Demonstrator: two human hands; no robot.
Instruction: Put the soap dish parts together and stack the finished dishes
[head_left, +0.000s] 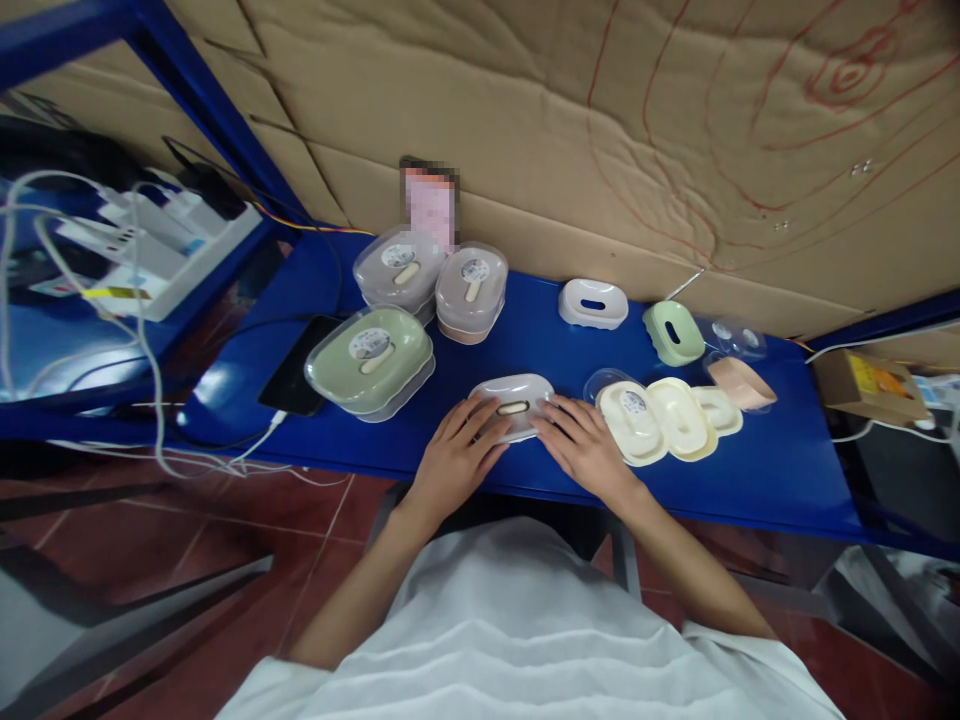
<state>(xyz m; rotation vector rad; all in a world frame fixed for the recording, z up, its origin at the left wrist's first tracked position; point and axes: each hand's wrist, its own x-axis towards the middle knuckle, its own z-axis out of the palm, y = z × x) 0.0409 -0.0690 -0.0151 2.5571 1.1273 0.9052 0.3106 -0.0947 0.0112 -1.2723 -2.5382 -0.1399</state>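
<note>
Right before me on the blue table is a pale grey oval soap dish [517, 386] with a slot in its middle; something cream shows in the slot. My left hand [466, 448] holds its left end, fingers curved over the rim. Against its right end my right hand [581, 440] presses, its fingertips on the edge. Beside my right hand lie overlapping cream soap dish parts [679, 415], one with a round label, and a clear lid [611, 383]. To the left of my left hand is a lidded green soap box stack [352, 365] with a label.
Behind stand two greyish lidded soap box stacks [401, 265] [471, 285], a white slotted tray [592, 303], a green slotted tray [675, 335] and a peach box [742, 383]. A phone [431, 205] leans on the cardboard wall [525, 130]. A black phone [298, 375] lies at left with a cable.
</note>
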